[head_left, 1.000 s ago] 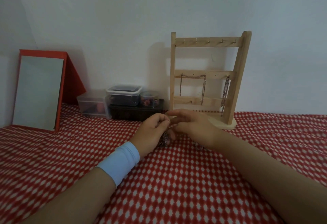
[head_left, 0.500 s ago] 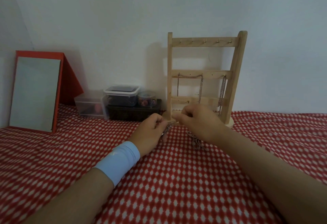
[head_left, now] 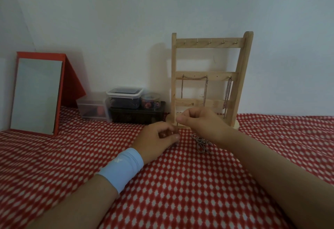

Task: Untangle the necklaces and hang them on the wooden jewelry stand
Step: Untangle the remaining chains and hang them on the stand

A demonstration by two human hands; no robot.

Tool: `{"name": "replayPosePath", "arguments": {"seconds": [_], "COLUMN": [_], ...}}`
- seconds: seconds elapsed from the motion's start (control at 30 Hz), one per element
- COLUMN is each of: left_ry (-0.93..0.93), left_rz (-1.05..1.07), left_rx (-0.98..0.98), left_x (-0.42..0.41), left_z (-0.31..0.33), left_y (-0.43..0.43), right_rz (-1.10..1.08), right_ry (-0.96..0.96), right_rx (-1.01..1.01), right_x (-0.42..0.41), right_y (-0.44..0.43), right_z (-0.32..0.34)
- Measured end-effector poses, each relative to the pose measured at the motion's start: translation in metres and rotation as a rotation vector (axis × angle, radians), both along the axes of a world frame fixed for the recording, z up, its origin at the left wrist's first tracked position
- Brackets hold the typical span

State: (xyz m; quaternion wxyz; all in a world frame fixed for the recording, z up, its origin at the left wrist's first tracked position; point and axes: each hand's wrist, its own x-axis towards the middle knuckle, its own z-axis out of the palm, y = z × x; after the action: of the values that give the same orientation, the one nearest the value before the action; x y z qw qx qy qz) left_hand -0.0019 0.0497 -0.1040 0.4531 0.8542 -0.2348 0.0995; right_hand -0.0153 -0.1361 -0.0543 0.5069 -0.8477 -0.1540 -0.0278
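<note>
The wooden jewelry stand point(head_left: 209, 43) stands upright against the wall, with chains point(head_left: 205, 91) hanging from its middle bar. Just in front of its base, my left hand point(head_left: 157, 138) and my right hand point(head_left: 200, 122) each pinch part of a thin necklace chain that runs between them. My right hand is a little higher than the left. A tangled bunch of necklace chain point(head_left: 201, 143) lies on the red checked cloth below my right hand.
A red-framed mirror point(head_left: 36, 93) leans at the back left. Clear plastic boxes point(head_left: 124, 97) and a black tray point(head_left: 137, 114) sit by the wall, left of the stand. The red checked cloth point(head_left: 180, 183) covers the whole surface.
My right hand has risen and drawn apart from my left hand, pulling the chain taut between them. The tangled bunch now shows on the cloth.
</note>
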Motion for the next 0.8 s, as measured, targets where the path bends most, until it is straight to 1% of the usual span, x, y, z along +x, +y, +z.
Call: {"name": "replayPosePath", "arguments": {"seconds": [0.07, 0.1, 0.17, 0.23, 0.3, 0.33, 0.37, 0.43, 0.47, 0.5, 0.53, 0.57, 0.63, 0.67, 0.73, 0.8], "left_ry": [-0.081, -0.092, -0.030, 0.085, 0.141, 0.153, 0.157, 0.160, 0.173, 0.194, 0.218, 0.234, 0.212, 0.177, 0.125, 0.118], "left_rz": [0.051, 0.068, 0.047, 0.010, -0.003, -0.008, -0.014, -0.025, -0.036, -0.052, -0.067, -0.076, -0.045, -0.003, 0.053, 0.052], "left_rx": [0.061, 0.092, 0.137, 0.086, -0.051, -0.111, -0.150, -0.185, -0.193, -0.197, -0.203, -0.209, -0.183, -0.151, -0.121, -0.147], "left_x": [0.002, 0.004, 0.005, 0.002, 0.000, -0.001, -0.002, -0.002, -0.002, -0.002, -0.003, -0.003, -0.003, -0.002, -0.001, -0.001], "left_z": [-0.002, -0.003, -0.002, 0.000, 0.003, 0.004, 0.006, 0.008, 0.008, 0.009, 0.009, 0.010, 0.010, 0.010, 0.009, 0.009], "left_y": [0.000, 0.001, 0.002, 0.001, 0.000, 0.001, 0.002, 0.004, 0.005, 0.004, 0.004, 0.003, 0.002, 0.002, 0.003, 0.003], "right_rz": [0.033, 0.027, -0.045, -0.143, -0.209, -0.250, -0.297, -0.370, -0.379, -0.366, -0.305, -0.216, -0.017, 0.053, 0.086, 0.042], "right_ry": [0.031, 0.034, 0.008, -0.026, -0.033, -0.041, -0.055, -0.083, -0.120, -0.158, -0.185, -0.189, -0.067, -0.015, -0.010, -0.075], "right_rx": [0.109, 0.157, 0.205, 0.280, 0.366, 0.328, 0.212, -0.136, -0.293, -0.392, -0.447, -0.401, -0.153, -0.066, -0.044, -0.107], "right_x": [-0.001, 0.000, 0.004, 0.007, 0.009, 0.010, 0.010, 0.012, 0.011, 0.008, 0.005, 0.005, 0.002, 0.002, 0.002, 0.003], "right_y": [0.002, 0.003, 0.003, 0.002, 0.000, -0.001, -0.003, -0.006, -0.008, -0.006, -0.003, -0.001, 0.006, 0.009, 0.014, 0.015], "right_z": [-0.002, -0.003, -0.006, -0.007, -0.006, -0.005, -0.005, -0.008, -0.008, -0.008, -0.008, -0.008, -0.011, -0.012, -0.016, -0.018]}}
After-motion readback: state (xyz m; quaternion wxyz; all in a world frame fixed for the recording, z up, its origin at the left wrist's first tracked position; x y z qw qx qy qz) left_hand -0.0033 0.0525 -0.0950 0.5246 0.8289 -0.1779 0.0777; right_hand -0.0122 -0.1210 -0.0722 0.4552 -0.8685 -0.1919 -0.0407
